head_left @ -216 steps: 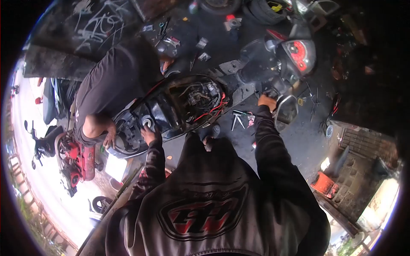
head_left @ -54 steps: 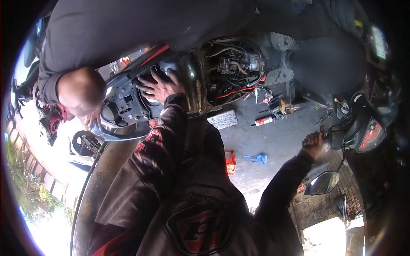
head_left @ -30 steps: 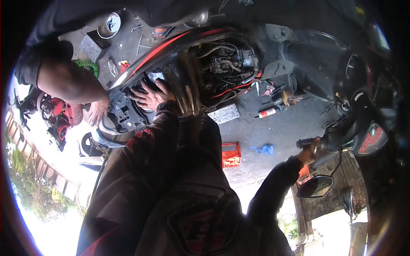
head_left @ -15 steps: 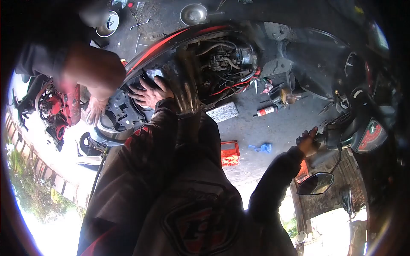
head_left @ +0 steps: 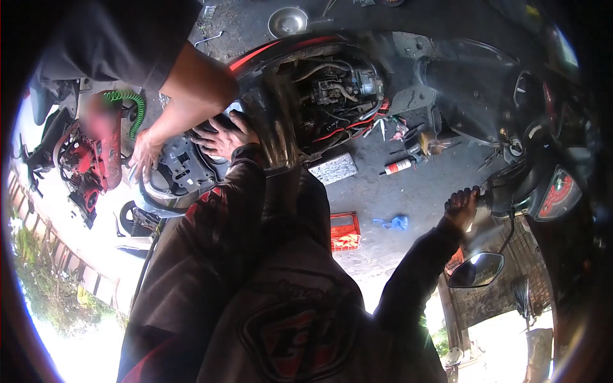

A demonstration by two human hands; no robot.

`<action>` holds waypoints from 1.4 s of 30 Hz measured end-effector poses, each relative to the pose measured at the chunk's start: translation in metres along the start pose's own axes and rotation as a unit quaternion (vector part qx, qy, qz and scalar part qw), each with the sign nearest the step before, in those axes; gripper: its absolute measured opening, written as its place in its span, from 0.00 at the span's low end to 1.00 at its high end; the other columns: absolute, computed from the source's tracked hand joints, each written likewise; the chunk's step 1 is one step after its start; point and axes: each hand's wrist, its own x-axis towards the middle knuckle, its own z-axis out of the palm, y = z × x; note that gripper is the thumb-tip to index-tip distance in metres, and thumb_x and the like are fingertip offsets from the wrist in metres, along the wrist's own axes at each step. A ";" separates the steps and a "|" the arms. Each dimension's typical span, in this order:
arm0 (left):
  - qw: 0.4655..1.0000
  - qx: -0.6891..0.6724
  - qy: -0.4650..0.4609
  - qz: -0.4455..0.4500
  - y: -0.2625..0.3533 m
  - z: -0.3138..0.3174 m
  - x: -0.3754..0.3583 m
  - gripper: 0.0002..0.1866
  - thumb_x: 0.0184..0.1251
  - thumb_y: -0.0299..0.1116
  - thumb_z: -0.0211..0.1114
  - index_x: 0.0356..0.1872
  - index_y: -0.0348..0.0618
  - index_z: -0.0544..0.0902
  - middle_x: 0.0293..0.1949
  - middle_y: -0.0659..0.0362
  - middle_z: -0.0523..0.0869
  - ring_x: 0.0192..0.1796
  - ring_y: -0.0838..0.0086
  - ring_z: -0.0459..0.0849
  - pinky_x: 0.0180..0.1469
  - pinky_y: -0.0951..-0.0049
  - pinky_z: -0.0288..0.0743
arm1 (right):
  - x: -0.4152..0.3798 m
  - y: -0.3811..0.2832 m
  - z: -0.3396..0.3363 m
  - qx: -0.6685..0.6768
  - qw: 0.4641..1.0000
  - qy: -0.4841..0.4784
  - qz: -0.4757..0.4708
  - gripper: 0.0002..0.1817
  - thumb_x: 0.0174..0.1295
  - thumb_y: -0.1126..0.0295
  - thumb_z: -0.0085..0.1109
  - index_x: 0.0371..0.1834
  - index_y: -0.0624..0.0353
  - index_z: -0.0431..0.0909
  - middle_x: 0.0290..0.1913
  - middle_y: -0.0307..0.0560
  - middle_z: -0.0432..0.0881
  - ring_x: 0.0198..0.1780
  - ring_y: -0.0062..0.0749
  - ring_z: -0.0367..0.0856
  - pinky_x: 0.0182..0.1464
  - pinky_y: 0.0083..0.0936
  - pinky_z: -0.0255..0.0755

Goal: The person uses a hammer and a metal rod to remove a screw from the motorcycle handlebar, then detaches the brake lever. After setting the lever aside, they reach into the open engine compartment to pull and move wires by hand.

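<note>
1. The right hand (head_left: 461, 209) had changed most: its fingers, looser on the bar half a second earlier, were now curled around the handlebar grip (head_left: 483, 200), just above the mirror (head_left: 476, 270).
2. The left hand (head_left: 227, 136) had stayed palm down and fingers spread on the scooter (head_left: 279, 127), behind the exposed engine bay (head_left: 338, 89); how hard it pressed could not be told.
3. A co-worker's forearm (head_left: 201, 92) had swung farther across the rear, its hand (head_left: 147, 153) at the tail rim (head_left: 155, 207); whether that hand gripped was unclear.
4. The scooter lay across the view, seat off, front end to the right. By my judgement, the firmer right-hand hold steadied its front, with the left hand bracing the middle.
</note>
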 end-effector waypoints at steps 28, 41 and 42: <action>1.000 -0.002 -0.006 -0.010 -0.003 0.008 0.002 0.42 0.67 0.67 0.43 0.77 0.54 0.55 0.78 0.42 0.48 0.78 0.37 0.40 0.73 0.36 0.41 | -0.004 0.015 0.015 0.101 0.986 0.109 -0.081 0.17 0.65 0.61 0.64 0.51 0.57 0.73 0.24 0.35 0.69 0.18 0.21 0.65 0.21 0.21 0.63; 1.000 0.006 0.021 0.000 -0.003 0.009 -0.001 0.39 0.67 0.66 0.46 0.75 0.59 0.59 0.78 0.46 0.49 0.79 0.41 0.41 0.74 0.38 0.41 | -0.006 0.003 0.011 -0.093 0.989 0.108 -0.024 0.16 0.68 0.54 0.62 0.32 0.52 0.71 0.21 0.33 0.65 0.19 0.20 0.63 0.25 0.22 0.64; 1.000 0.005 0.021 0.002 -0.003 0.008 -0.001 0.39 0.67 0.66 0.46 0.75 0.59 0.59 0.78 0.46 0.49 0.79 0.41 0.41 0.74 0.38 0.41 | -0.007 0.003 0.009 -0.067 0.995 0.068 -0.018 0.14 0.69 0.55 0.61 0.35 0.52 0.71 0.22 0.33 0.66 0.20 0.19 0.63 0.28 0.23 0.65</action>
